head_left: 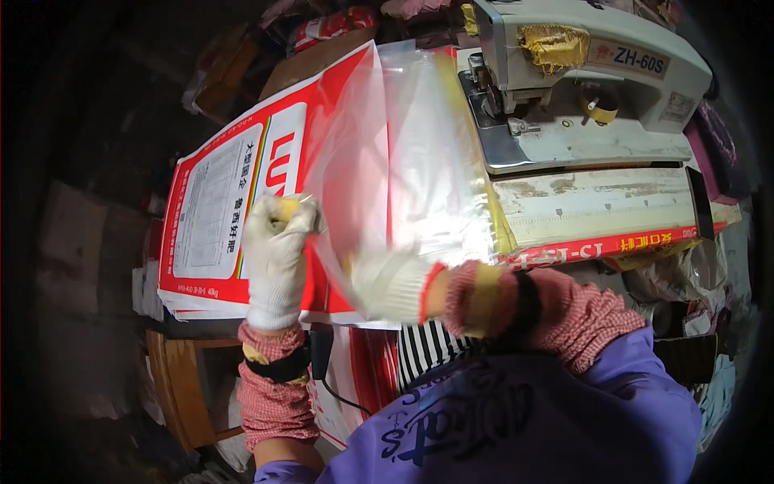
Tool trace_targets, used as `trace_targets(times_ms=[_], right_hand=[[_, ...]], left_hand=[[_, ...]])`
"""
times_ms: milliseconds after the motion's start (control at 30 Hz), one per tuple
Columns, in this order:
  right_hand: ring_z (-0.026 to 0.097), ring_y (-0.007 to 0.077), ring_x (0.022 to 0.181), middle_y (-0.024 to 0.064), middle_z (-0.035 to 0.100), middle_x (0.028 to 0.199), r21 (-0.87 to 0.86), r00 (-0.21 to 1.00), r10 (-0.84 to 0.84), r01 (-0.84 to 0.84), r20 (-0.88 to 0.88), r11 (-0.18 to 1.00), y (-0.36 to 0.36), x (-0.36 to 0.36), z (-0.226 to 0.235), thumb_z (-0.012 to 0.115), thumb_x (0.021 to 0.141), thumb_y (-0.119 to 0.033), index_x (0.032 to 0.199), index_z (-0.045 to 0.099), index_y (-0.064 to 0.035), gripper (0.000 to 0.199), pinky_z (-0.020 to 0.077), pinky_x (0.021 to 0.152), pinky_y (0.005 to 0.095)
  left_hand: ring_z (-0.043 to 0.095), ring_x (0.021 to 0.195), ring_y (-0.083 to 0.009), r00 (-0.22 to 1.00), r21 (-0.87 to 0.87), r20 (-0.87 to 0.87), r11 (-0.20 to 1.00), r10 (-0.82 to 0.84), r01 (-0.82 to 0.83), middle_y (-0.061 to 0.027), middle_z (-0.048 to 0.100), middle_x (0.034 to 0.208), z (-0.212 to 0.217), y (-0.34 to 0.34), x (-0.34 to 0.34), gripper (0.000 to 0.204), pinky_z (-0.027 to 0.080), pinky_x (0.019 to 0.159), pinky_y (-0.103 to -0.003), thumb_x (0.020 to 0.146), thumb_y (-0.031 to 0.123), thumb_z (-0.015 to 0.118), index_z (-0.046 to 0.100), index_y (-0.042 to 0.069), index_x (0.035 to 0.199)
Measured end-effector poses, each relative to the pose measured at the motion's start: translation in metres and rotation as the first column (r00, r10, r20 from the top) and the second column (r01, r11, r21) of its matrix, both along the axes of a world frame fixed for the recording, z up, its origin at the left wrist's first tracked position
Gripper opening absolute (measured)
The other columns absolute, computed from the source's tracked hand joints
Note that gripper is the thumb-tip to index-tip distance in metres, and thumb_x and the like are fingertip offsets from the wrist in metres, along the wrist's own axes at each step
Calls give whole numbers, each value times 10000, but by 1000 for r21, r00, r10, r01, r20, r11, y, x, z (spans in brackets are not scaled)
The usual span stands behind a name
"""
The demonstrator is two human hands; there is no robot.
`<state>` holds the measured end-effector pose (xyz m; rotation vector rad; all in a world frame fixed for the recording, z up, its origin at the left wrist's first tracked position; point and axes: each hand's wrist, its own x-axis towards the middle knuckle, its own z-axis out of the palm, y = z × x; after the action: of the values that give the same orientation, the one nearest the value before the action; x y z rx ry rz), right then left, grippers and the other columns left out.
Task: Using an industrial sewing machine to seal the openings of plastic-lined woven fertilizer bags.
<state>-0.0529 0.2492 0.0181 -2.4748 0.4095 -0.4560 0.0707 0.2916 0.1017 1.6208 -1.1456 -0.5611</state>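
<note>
While one red sack lies flat, two gloved hands grip one clear liner.

Red-white sacks under clear bag

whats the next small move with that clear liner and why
Probably draw the clear plastic liner flat over the top red-and-white sack. Both gloved hands grip its near edge, the left hand at one corner and the right hand at the other, while the sheet billows up toward the sewing machine.
</note>
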Motion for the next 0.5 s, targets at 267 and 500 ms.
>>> trace_targets(times_ms=[267,500], right_hand=[[575,243,668,74,595,719,538,833,-27,-332,552,775,-91,54,-19,493,769,-118,794,586,-62,112,473,602,342],[582,194,785,33,593,887,216,149,-782,-976,606,-19,-204,63,-41,391,911,-177,991,550,-90,199,485,686,344]], left_hand=[[556,690,-182,766,362,336,826,-548,432,-66,569,815,3,67,-6,124,456,639,-269,749,16,582,517,-11,851],[558,724,-243,443,598,-587,6,-677,802,-94,567,757,-22,85,-11,148,450,674,-339,719,155,601,553,34,791]])
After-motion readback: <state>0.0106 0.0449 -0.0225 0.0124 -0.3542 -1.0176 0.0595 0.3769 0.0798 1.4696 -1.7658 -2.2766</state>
